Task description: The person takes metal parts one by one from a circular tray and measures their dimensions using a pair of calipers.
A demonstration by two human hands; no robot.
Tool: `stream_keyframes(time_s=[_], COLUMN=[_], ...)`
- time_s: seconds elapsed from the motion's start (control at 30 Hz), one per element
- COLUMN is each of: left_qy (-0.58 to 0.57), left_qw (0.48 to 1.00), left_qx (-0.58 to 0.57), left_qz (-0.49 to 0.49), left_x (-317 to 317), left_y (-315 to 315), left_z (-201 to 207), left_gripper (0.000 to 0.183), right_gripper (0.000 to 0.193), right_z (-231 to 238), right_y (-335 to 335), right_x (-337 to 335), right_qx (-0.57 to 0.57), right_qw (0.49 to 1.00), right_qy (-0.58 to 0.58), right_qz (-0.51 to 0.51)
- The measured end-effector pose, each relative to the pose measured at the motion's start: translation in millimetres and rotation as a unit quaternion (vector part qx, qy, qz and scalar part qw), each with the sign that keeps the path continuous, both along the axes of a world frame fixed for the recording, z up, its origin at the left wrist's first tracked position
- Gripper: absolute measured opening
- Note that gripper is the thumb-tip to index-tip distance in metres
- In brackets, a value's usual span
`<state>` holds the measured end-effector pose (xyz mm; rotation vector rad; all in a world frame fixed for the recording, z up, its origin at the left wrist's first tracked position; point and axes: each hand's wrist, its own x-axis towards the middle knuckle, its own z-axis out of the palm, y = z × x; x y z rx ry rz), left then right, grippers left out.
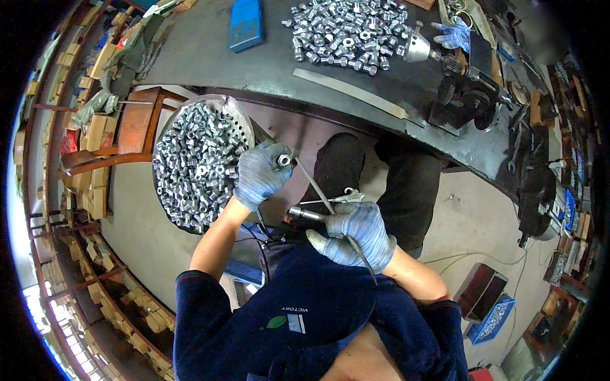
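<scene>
My left hand [257, 176], in a grey-blue knit glove, is closed round a small shiny metal hex fitting [284, 160], its round bore turned up. It hovers at the right rim of a round perforated metal basket [238, 120] heaped with similar fittings [197, 168]. My right hand [362, 235], gloved the same way, is closed on a long thin file-like metal rod [311, 180] that slants up toward the left hand. A short metal cylinder [306, 214] also juts from the right hand's finger side; whether it is gripped is unclear. Behind that hand shows a silvery air-gun-like tool [349, 195].
On the dark workbench [267, 76] lie a pile of fittings [349, 35], a blue box [246, 25], a flat metal strip [349, 92] and a chucked machine [470, 89]. A wooden chair [136, 127] stands left of the basket. Blue bin [492, 320] on the floor, right.
</scene>
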<state>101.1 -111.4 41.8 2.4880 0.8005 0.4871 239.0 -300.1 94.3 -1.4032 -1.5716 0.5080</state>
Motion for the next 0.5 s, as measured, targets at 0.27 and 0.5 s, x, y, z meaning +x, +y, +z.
stream_keyframes(time_s=[0.27, 0.5], left_qy=[0.008, -0.016], left_qw=[0.998, 0.992], left_qx=[-0.035, -0.035], left_qz=[-0.049, -0.116], left_x=[0, 10], left_y=[-2, -12], left_z=[1, 7], left_gripper=[0.021, 0.023], right_gripper=[0.03, 0.031], right_z=[0, -26], right_y=[3, 18], right_x=[9, 9], right_qx=[-0.032, 0.003], right_qw=[0.999, 1.0], right_qy=[0.031, 0.018], right_qz=[0.026, -0.016])
